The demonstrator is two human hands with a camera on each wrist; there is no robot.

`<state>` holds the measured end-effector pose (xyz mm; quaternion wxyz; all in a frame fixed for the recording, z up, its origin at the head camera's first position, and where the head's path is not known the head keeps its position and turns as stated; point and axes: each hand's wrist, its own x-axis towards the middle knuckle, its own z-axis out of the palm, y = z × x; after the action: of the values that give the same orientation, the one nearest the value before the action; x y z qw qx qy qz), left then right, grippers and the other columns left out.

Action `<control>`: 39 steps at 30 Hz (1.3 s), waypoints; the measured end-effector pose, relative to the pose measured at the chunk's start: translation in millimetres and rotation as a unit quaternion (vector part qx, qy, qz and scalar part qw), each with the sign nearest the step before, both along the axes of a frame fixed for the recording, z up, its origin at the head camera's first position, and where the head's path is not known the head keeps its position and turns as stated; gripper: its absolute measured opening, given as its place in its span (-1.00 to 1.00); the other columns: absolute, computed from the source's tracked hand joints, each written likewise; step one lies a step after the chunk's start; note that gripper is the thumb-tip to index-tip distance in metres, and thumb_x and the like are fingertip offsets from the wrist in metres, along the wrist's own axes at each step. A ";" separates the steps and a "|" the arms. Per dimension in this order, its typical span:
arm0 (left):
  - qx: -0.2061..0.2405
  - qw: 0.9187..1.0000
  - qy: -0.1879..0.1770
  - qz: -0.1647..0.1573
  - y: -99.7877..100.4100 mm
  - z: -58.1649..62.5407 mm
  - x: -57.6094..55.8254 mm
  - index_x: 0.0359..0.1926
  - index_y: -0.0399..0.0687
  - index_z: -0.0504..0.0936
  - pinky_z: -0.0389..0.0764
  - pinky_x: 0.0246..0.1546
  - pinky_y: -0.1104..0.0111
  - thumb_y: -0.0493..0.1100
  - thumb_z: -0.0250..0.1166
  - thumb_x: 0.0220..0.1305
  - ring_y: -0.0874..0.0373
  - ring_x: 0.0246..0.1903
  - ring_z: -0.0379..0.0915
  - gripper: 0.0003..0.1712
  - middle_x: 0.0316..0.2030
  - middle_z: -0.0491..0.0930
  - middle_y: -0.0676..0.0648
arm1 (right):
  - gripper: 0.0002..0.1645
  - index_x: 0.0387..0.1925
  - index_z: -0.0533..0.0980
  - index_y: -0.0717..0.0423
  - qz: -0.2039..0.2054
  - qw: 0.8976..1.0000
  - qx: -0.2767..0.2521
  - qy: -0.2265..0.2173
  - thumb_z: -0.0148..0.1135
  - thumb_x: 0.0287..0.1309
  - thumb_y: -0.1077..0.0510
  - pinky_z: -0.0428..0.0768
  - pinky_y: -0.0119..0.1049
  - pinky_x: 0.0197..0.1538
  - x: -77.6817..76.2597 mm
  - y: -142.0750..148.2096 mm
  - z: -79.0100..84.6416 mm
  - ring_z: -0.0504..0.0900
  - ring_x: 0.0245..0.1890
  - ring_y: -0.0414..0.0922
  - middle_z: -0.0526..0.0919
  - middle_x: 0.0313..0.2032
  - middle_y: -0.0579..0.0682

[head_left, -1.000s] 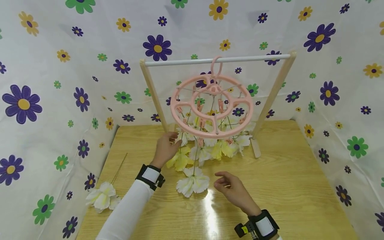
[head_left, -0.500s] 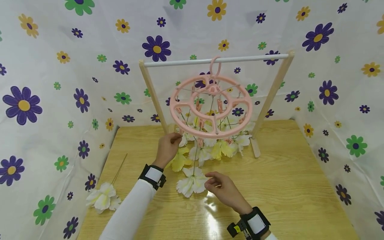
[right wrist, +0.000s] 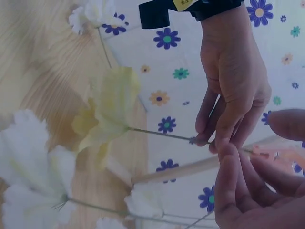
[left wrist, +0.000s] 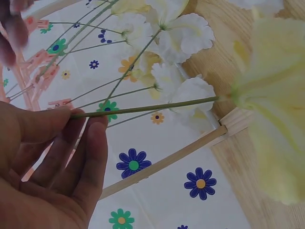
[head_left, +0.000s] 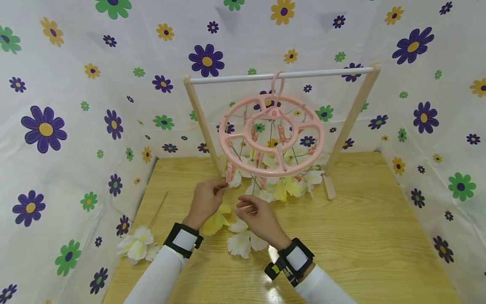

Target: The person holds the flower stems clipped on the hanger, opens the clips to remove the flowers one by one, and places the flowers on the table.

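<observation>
Yellow flower, stem pinched in the left hand, seemed mid-clipping; the empty, loose-fingered right hand probably needed to work the pink clip next (bite unclear).

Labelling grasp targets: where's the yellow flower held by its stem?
Head view: the yellow flower is left of centre, between the left hand and the nearest white flower; left wrist view: at the right edge, stem pinched by that hand.

White sleeves, black wrist straps, white rectangular patches, yellow label
</observation>
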<state>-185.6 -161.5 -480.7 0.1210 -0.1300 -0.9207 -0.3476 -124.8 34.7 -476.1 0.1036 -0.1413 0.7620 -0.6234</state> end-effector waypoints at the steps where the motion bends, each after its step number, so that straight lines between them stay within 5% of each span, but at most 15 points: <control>1: -0.002 1.000 -0.001 -0.002 -0.2 1.6 2.6 -0.18 -0.24 0.79 0.69 -0.41 0.21 -0.36 0.36 0.24 0.03 -0.38 0.73 -0.86 -0.28 0.77 -0.16 | -0.45 0.31 0.42 0.13 -0.006 1.000 -0.007 -0.005 0.22 0.38 0.03 0.64 -0.20 -0.03 -2.9 -4.3 2.1 0.66 -0.04 0.02 0.64 0.06 0.13; 9: -0.023 1.000 -0.011 -0.013 -1.0 8.2 16.6 -0.22 -0.22 0.79 0.68 -0.47 0.26 -0.37 0.37 0.22 0.03 -0.40 0.73 -0.87 -0.33 0.77 -0.17 | -0.16 0.51 0.12 0.14 -0.045 0.998 -0.030 -0.042 0.20 0.38 -0.08 0.64 -0.21 -0.13 -19.9 -29.4 15.0 0.59 0.04 0.05 0.45 0.28 0.16; 22: -0.023 0.998 -0.049 -0.030 5.3 22.9 30.2 -0.27 -0.19 0.80 0.59 -0.55 0.41 -0.36 0.36 0.22 0.14 -0.46 0.70 -0.89 -0.40 0.77 -0.10 | -0.64 0.07 0.63 0.03 -0.170 0.979 -0.096 0.049 0.30 0.31 0.00 0.54 -0.13 -0.09 -33.7 -39.9 21.3 0.60 -0.14 0.00 0.71 -0.07 0.04; 29: -0.031 0.997 -0.054 -0.044 12.1 29.3 35.3 -0.37 -0.10 0.80 0.65 -0.48 0.34 -0.36 0.39 0.17 0.16 -0.47 0.70 -0.89 -0.42 0.77 -0.03 | -0.82 -0.28 0.63 0.12 -0.199 0.969 -0.114 0.094 0.36 0.26 0.08 0.62 -0.12 -0.11 -39.3 -41.2 20.6 0.67 -0.23 0.00 0.71 -0.27 0.09; 39: -0.048 0.996 -0.052 -0.051 16.7 30.1 36.8 -0.43 -0.09 0.79 0.58 -0.50 0.36 -0.38 0.40 0.13 0.23 -0.54 0.58 -0.88 -0.48 0.74 0.00 | -0.83 -0.31 0.66 0.16 -0.224 0.963 -0.112 0.097 0.36 0.26 0.11 0.65 -0.25 -0.28 -38.5 -39.2 22.4 0.69 -0.34 0.06 0.69 -0.40 0.15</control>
<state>-148.7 -144.8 -450.6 0.0486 -0.1636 -0.9336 -0.3150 -163.3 -4.5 -453.7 -0.1301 -0.0374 0.7057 -0.6954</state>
